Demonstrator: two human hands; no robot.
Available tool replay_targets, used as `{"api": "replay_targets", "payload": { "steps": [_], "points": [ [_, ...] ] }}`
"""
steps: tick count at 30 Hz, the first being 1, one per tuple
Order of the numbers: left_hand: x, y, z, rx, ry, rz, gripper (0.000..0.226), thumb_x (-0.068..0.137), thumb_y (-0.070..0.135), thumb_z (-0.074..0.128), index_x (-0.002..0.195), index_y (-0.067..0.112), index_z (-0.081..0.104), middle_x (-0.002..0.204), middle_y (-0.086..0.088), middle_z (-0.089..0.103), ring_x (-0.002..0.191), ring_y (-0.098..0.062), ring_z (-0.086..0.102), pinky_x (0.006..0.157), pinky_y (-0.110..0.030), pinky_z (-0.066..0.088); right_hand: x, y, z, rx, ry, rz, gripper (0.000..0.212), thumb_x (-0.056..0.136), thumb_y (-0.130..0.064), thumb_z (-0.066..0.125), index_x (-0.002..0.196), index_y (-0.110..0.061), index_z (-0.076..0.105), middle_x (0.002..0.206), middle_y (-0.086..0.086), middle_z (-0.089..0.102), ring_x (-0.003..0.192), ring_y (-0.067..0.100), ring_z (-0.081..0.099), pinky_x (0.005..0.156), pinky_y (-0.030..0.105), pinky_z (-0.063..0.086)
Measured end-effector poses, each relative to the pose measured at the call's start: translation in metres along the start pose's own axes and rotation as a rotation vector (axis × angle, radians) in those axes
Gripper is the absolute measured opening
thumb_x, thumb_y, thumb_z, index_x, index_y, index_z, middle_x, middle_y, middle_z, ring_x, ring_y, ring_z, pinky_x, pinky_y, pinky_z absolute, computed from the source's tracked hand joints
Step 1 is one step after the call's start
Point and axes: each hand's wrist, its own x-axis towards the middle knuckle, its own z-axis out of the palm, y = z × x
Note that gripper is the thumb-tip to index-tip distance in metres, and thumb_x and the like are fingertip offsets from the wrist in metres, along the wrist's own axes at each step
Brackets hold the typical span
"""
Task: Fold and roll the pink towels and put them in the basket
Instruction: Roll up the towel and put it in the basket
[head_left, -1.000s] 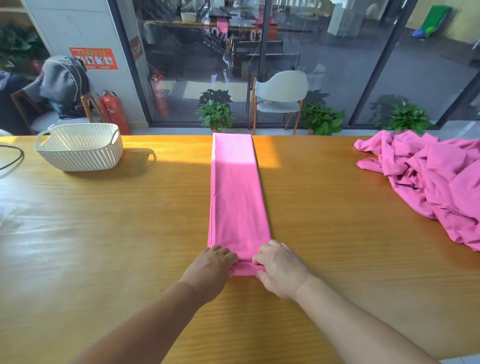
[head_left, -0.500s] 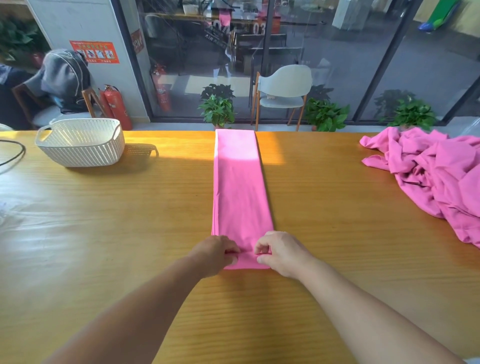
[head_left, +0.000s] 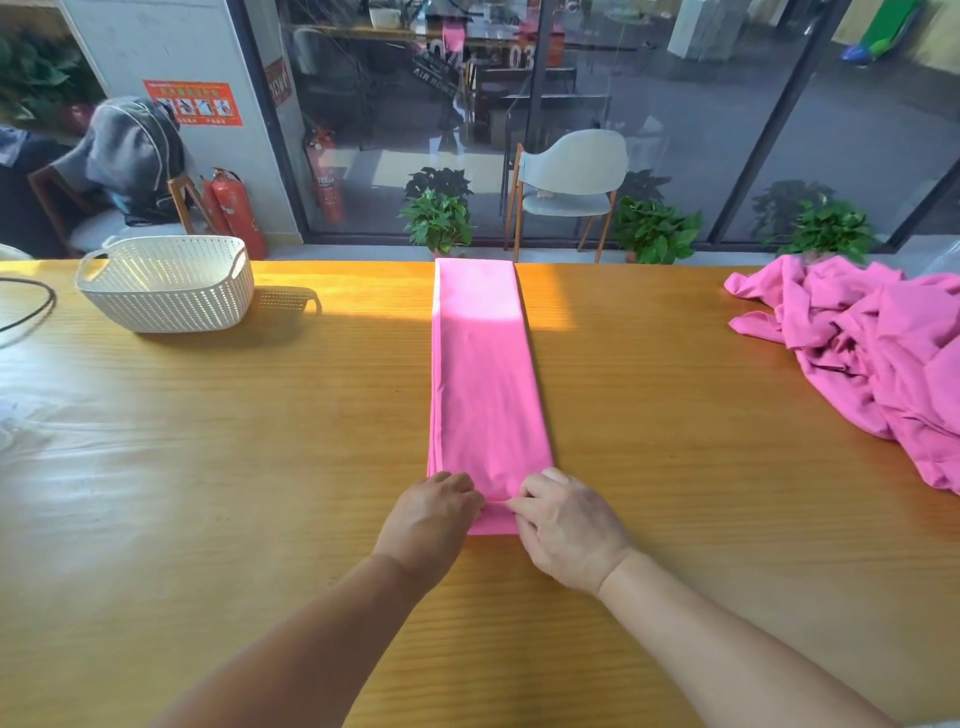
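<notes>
A pink towel, folded into a long narrow strip, lies down the middle of the wooden table, reaching to the far edge. Its near end is turned over into a small roll. My left hand grips the left side of that roll with curled fingers. My right hand pinches the right side of it. A white plastic basket with nothing visible inside stands at the far left of the table. A heap of crumpled pink towels lies at the far right.
A black cable loops on the table's left edge. Beyond the far edge are a white chair, potted plants, red fire extinguishers and a glass wall.
My hands have turned the towel's near end over and shifted slightly away from me, starting a small roll. The rest of the strip lies as before.
</notes>
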Motion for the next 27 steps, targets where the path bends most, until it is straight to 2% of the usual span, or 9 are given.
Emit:
{"api": "replay_targets", "payload": {
  "steps": [3,7,11,14,17,20,21,24,27],
  "points": [
    [-0.004,0.004,-0.003,0.037,0.011,0.029,0.024,0.097,0.016,0.041,0.100,0.020,0.064,0.101,0.004,0.059,0.097,-0.018,0.055,0.087,-0.030,0.045,-0.001,0.006,0.000,0.009,-0.079,0.006,0.034,0.091,-0.041,0.058,0.119,-0.023,0.067,0.103,-0.006,0.056,0.103,0.016,0.049,0.099,0.029,0.040],
    [-0.009,0.001,-0.001,-0.070,0.008,0.003,0.031,0.092,0.040,0.056,0.115,0.021,0.065,0.111,0.006,0.056,0.103,-0.014,0.050,0.096,-0.028,0.040,0.004,0.008,0.001,0.005,-0.112,0.026,0.037,0.095,-0.038,0.057,0.129,-0.027,0.064,0.108,-0.008,0.055,0.108,0.014,0.046,0.103,0.028,0.035],
    [0.000,-0.004,-0.003,-0.066,-0.052,-0.019,0.034,0.096,0.037,0.051,0.126,0.023,0.060,0.120,0.007,0.055,0.111,-0.014,0.048,0.098,-0.025,0.037,0.015,0.013,-0.006,0.096,-0.180,0.087,0.030,0.097,-0.038,0.057,0.122,-0.028,0.069,0.109,-0.008,0.059,0.108,0.015,0.048,0.101,0.027,0.036],
    [0.010,-0.009,-0.010,-0.167,-0.110,-0.074,0.030,0.098,0.036,0.050,0.122,0.024,0.063,0.117,0.007,0.061,0.110,-0.015,0.053,0.093,-0.025,0.039,0.028,0.016,-0.014,0.147,-0.251,0.166,0.023,0.095,-0.037,0.060,0.113,-0.029,0.072,0.112,-0.006,0.063,0.112,0.017,0.051,0.099,0.030,0.041],
    [0.018,-0.016,-0.018,-0.327,-0.158,-0.218,0.019,0.095,0.033,0.055,0.109,0.028,0.066,0.097,0.005,0.066,0.088,-0.015,0.060,0.075,-0.026,0.047,0.032,0.019,-0.017,0.220,-0.197,0.296,0.021,0.091,-0.040,0.066,0.109,-0.030,0.070,0.109,-0.002,0.067,0.104,0.019,0.060,0.091,0.033,0.049],
    [0.024,-0.021,-0.017,-0.387,-0.166,-0.272,0.011,0.093,0.031,0.057,0.100,0.029,0.066,0.084,0.006,0.064,0.074,-0.012,0.057,0.059,-0.020,0.041,0.027,0.019,-0.011,0.144,-0.072,0.224,0.019,0.094,-0.039,0.062,0.100,-0.027,0.075,0.097,-0.006,0.067,0.098,0.016,0.058,0.085,0.031,0.047],
    [0.026,-0.022,-0.017,-0.392,-0.165,-0.267,0.012,0.093,0.031,0.058,0.100,0.029,0.067,0.086,0.008,0.063,0.079,-0.012,0.057,0.061,-0.018,0.040,0.025,0.017,-0.008,0.098,-0.018,0.165,0.019,0.095,-0.036,0.062,0.097,-0.024,0.077,0.093,-0.006,0.064,0.096,0.016,0.055,0.084,0.030,0.046],
    [0.034,-0.025,-0.015,-0.283,-0.142,-0.206,0.018,0.094,0.036,0.058,0.108,0.029,0.067,0.108,0.008,0.053,0.107,-0.011,0.043,0.090,-0.023,0.034,0.020,0.014,-0.001,0.015,0.092,0.074,0.022,0.095,-0.028,0.063,0.083,-0.013,0.075,0.083,-0.001,0.054,0.085,0.019,0.051,0.078,0.035,0.050],
    [0.043,-0.029,-0.018,-0.231,-0.194,-0.175,0.020,0.095,0.038,0.056,0.111,0.029,0.065,0.111,0.008,0.050,0.111,-0.012,0.042,0.098,-0.029,0.030,0.018,0.018,0.001,0.038,0.017,0.070,0.031,0.096,-0.041,0.057,0.098,-0.013,0.072,0.093,-0.002,0.054,0.095,0.018,0.048,0.088,0.034,0.047]
  ]
}}
